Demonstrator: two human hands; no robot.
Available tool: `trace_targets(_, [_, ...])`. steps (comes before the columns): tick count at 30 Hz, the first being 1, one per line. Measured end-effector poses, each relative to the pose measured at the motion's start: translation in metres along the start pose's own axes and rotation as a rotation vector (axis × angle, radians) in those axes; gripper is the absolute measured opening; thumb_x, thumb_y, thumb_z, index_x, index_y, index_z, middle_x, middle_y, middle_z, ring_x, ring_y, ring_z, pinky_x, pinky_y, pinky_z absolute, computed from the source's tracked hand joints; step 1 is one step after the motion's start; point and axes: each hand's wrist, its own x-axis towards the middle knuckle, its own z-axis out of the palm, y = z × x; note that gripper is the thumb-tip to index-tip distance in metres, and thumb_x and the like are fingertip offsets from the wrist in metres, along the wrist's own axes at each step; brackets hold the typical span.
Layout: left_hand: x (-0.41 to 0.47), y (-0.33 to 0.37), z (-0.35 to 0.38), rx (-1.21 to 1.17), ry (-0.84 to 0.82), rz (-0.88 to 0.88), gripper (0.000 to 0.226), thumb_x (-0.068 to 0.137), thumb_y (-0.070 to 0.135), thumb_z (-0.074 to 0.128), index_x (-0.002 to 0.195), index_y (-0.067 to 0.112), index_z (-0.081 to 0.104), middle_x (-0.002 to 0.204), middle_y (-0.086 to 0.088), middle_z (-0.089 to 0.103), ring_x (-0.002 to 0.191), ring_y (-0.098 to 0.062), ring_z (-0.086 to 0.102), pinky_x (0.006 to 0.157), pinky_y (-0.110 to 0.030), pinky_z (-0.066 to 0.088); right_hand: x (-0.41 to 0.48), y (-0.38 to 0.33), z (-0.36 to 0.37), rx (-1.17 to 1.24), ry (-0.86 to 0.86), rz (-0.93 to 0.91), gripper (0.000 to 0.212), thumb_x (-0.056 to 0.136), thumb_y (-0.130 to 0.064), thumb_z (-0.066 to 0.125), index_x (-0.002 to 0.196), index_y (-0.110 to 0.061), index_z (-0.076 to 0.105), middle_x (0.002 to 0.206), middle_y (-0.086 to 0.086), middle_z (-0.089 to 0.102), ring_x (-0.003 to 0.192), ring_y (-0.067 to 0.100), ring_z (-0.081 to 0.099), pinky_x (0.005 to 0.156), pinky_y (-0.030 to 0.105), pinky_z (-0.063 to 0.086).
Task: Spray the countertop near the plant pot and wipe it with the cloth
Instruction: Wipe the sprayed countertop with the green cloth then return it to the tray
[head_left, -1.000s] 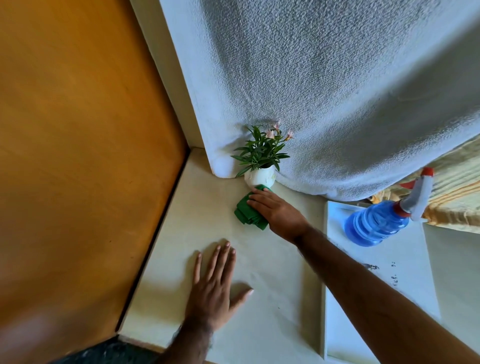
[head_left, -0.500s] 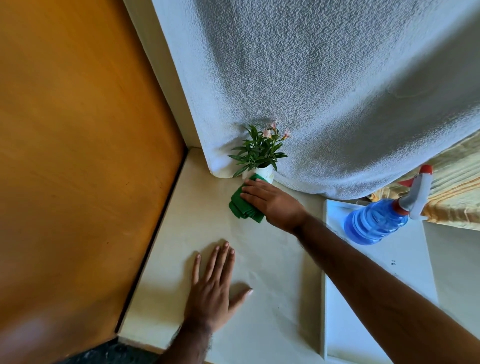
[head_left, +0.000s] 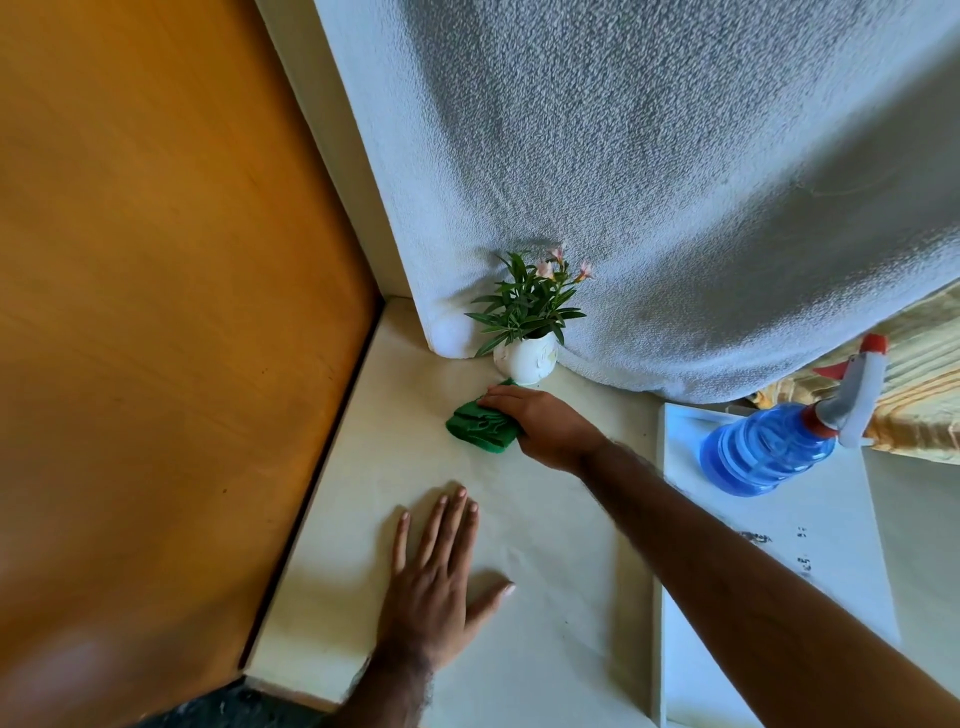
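A small white plant pot (head_left: 525, 359) with green leaves and pink flowers stands on the cream countertop (head_left: 550, 525), against the rough white wall. Just in front of the pot lies a folded green cloth (head_left: 479, 426), pressed onto the countertop by my right hand (head_left: 545, 423). My left hand (head_left: 434, 582) rests flat on the countertop nearer to me, fingers spread, holding nothing. A blue spray bottle (head_left: 769, 449) with a white and red trigger stands at the right on a raised white slab.
An orange wooden panel (head_left: 156, 338) borders the countertop on the left. The textured white wall (head_left: 649, 182) rises behind the pot. A white slab (head_left: 769, 582) edges the countertop on the right. Striped yellow fabric (head_left: 924, 405) lies behind the bottle.
My right hand has slid the green cloth back from the pot toward me and slightly left. The pot is now fully uncovered. My left hand has stayed in place.
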Motion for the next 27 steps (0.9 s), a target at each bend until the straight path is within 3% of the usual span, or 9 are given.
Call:
trace_targets(2, [0.001, 0.0, 0.0, 0.006, -0.001, -0.002, 0.107, 0.092, 0.087, 0.038, 0.169, 0.016, 0.016, 0.18, -0.006, 0.014, 0.165, -0.027, 0.018, 0.126, -0.067, 0.027, 0.001, -0.005, -0.002, -0.064, 0.039, -0.112, 0.066, 0.074, 0.023, 0.056, 0.135, -0.002, 0.062, 0.142, 0.018, 0.059, 0.135, 0.034, 0.053, 0.112, 0.029, 0.033])
trace_targets(4, [0.001, 0.0, -0.001, 0.005, 0.001, -0.006, 0.107, 0.092, 0.087, 0.038, 0.169, 0.016, 0.016, 0.18, -0.006, 0.014, 0.165, -0.027, 0.018, 0.126, -0.067, 0.027, 0.004, -0.008, -0.007, -0.148, 0.057, -0.24, 0.064, 0.07, 0.027, 0.06, 0.129, 0.005, 0.065, 0.134, 0.023, 0.064, 0.132, 0.04, 0.055, 0.114, 0.043, 0.036])
trace_targets(7, [0.001, 0.001, -0.002, 0.01, 0.0, -0.007, 0.107, 0.092, 0.087, 0.037, 0.169, 0.016, 0.016, 0.18, -0.007, 0.015, 0.164, -0.027, 0.019, 0.126, -0.067, 0.028, 0.006, -0.004, -0.011, -0.229, 0.055, -0.3, 0.064, 0.066, 0.029, 0.06, 0.127, 0.009, 0.065, 0.13, 0.025, 0.066, 0.13, 0.045, 0.055, 0.115, 0.053, 0.036])
trace_targets(11, [0.001, 0.001, -0.002, 0.009, 0.013, -0.005, 0.106, 0.092, 0.087, 0.038, 0.169, 0.016, 0.017, 0.18, -0.006, 0.015, 0.165, -0.026, 0.018, 0.127, -0.067, 0.026, -0.003, 0.002, -0.002, -0.234, -0.021, -0.211, 0.066, 0.072, 0.029, 0.053, 0.135, 0.01, 0.058, 0.139, 0.028, 0.058, 0.138, 0.046, 0.045, 0.117, 0.049, 0.034])
trace_targets(17, [0.001, 0.001, -0.004, 0.018, 0.02, -0.003, 0.106, 0.092, 0.086, 0.038, 0.169, 0.015, 0.017, 0.179, -0.006, 0.016, 0.165, -0.025, 0.018, 0.127, -0.067, 0.027, -0.013, -0.003, 0.011, -0.108, 0.058, -0.018, 0.064, 0.08, 0.024, 0.052, 0.14, 0.003, 0.055, 0.146, 0.02, 0.054, 0.143, 0.035, 0.043, 0.117, 0.038, 0.034])
trace_targets(21, [0.0, 0.0, -0.004, 0.014, 0.03, -0.003, 0.106, 0.092, 0.086, 0.039, 0.169, 0.016, 0.017, 0.179, -0.006, 0.017, 0.164, -0.025, 0.019, 0.127, -0.067, 0.027, -0.023, -0.013, 0.011, -0.042, 0.169, 0.11, 0.062, 0.073, 0.019, 0.056, 0.132, 0.002, 0.062, 0.132, 0.019, 0.064, 0.118, 0.037, 0.062, 0.095, 0.035, 0.051])
trace_targets(27, [0.0, -0.001, -0.002, 0.008, 0.046, 0.009, 0.105, 0.093, 0.086, 0.04, 0.168, 0.016, 0.018, 0.179, -0.007, 0.018, 0.164, -0.026, 0.02, 0.127, -0.067, 0.026, -0.06, -0.018, -0.004, -0.073, 0.291, 0.213, 0.058, 0.07, 0.015, 0.058, 0.124, -0.006, 0.065, 0.119, 0.012, 0.066, 0.103, 0.033, 0.064, 0.08, 0.036, 0.054])
